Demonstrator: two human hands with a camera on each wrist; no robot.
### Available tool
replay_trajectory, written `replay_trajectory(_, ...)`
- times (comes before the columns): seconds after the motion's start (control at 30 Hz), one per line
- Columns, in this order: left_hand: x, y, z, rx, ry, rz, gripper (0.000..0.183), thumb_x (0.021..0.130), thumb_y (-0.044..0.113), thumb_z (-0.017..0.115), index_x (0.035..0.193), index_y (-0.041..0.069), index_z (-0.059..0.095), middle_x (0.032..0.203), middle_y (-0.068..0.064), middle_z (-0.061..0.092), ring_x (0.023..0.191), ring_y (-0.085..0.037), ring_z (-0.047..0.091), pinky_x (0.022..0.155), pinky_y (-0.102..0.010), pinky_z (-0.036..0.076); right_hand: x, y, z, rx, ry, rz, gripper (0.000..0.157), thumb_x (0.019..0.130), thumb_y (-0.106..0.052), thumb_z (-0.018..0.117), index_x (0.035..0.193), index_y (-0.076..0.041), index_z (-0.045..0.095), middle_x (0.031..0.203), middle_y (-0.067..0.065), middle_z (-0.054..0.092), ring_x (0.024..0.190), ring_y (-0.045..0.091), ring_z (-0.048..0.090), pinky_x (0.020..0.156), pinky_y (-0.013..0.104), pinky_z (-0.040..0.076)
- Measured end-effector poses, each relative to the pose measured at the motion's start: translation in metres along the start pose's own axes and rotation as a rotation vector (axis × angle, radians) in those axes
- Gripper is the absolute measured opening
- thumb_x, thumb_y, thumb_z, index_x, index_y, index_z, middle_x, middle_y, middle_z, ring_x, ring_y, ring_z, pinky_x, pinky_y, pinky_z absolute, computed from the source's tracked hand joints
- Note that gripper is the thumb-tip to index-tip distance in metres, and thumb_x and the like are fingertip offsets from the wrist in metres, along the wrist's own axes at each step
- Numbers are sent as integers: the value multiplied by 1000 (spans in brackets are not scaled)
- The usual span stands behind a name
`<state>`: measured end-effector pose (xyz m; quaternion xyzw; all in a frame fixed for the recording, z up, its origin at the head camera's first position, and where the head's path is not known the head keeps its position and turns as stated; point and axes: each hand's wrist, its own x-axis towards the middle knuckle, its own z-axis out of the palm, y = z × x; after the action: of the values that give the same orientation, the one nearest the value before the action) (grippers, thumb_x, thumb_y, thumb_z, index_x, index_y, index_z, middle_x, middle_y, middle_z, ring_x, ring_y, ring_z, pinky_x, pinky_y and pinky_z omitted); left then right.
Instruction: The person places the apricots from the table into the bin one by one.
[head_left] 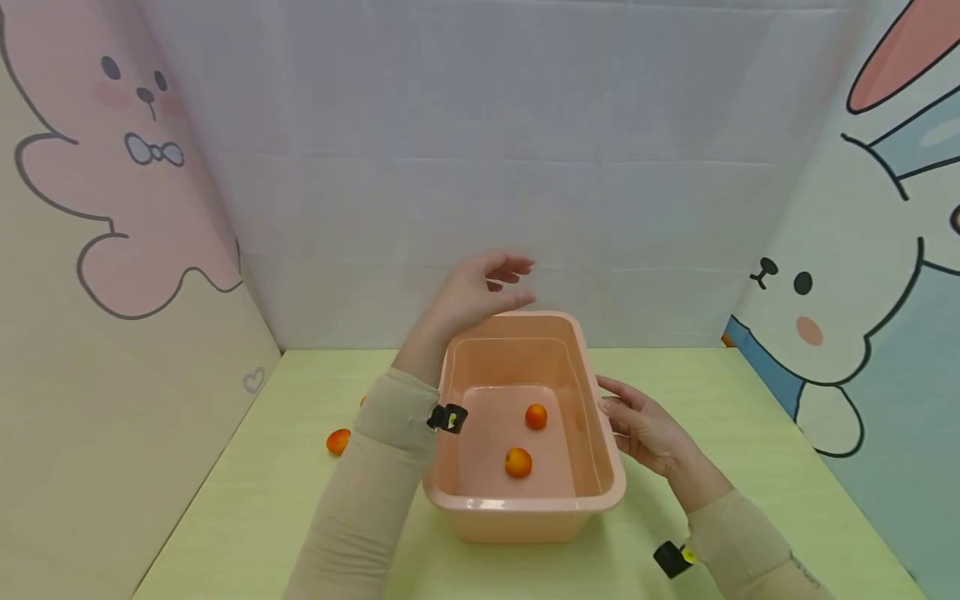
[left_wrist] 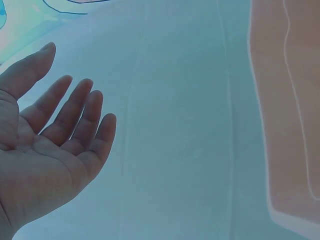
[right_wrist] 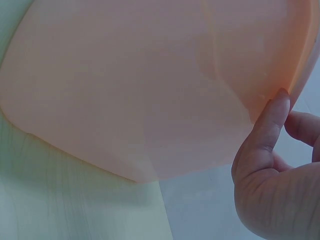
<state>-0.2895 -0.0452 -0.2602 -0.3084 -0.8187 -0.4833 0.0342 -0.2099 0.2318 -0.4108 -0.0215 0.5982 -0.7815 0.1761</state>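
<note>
A peach-pink plastic tub [head_left: 525,500] sits near the middle of the pale green table [head_left: 750,433], a little toward the near edge. It is rectangular with rounded corners, a broad rolled rim and smooth, slightly glossy walls that slope inward to a flat floor. Inside it lie two small round orange fruits: one [head_left: 536,416] toward the far right of the floor, the other [head_left: 518,462] nearer and a touch to the left, the two apart from each other.

The left hand [head_left: 480,292] hangs in the air above the tub's far left corner, palm open, fingers loosely spread and gently bent; the left wrist view shows the bare palm [left_wrist: 45,165] holding nothing. The right hand [head_left: 645,429] rests against the outside of the tub's right wall, fingers fairly straight; in the right wrist view its thumb [right_wrist: 265,135] presses on the tub's wall [right_wrist: 125,90] just below the rim, without any real clasp.

Out on the table to the left of the tub lies a third orange fruit [head_left: 338,441], well apart from it, beside the left sleeve [head_left: 375,483].
</note>
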Motion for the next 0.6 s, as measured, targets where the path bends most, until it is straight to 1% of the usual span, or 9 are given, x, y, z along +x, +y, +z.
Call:
replay_trajectory(0.07,-3,4,-6,-11,5,36,44,90,18,75,131,10,62,126,-6,63,111,-17,58,100,-40,45,0,0,1,1,4,1,64,104,-13,52,156,-2,17,108,1,67,93,14,70,76,28,58)
replay_trajectory(0.13,-7,7,-12,-5,12,57,45,89,17,75,131,9,62,125,-6,64,111,-17,58,100,-40,45,0,0,1,1,8,0,63,104,-13,52,156,-2,18,108,1,66,92,13,69,76,27,58)
replay_trajectory(0.2,-10,8,-17,9,21,68,45,89,18,75,132,10,62,124,-5,64,110,-17,58,100,-39,45,0,0,1,0,10,0,63,104,-13,52,156,-2,18,108,1,66,92,13,69,77,27,58)
replay_trajectory(0.3,-17,7,-25,47,34,64,46,89,20,76,132,12,62,124,-2,64,110,-16,58,99,-36,45,-1,1,1,4,10,-1,62,104,-14,52,156,-2,20,108,1,66,92,13,69,77,27,58)
replay_trajectory(0.4,-25,0,-33,67,40,60,45,89,20,75,132,12,62,126,-4,64,111,-17,58,99,-38,45,0,1,2,7,11,1,63,104,-14,53,156,-3,20,108,1,66,92,13,69,77,27,58)
replay_trajectory(0.6,-46,-23,-51,55,78,5,47,90,19,75,133,11,60,128,-4,62,114,-20,58,101,-42,46,0,1,4,-1,4,4,64,104,-14,52,156,-2,17,108,1,66,92,13,69,77,27,58)
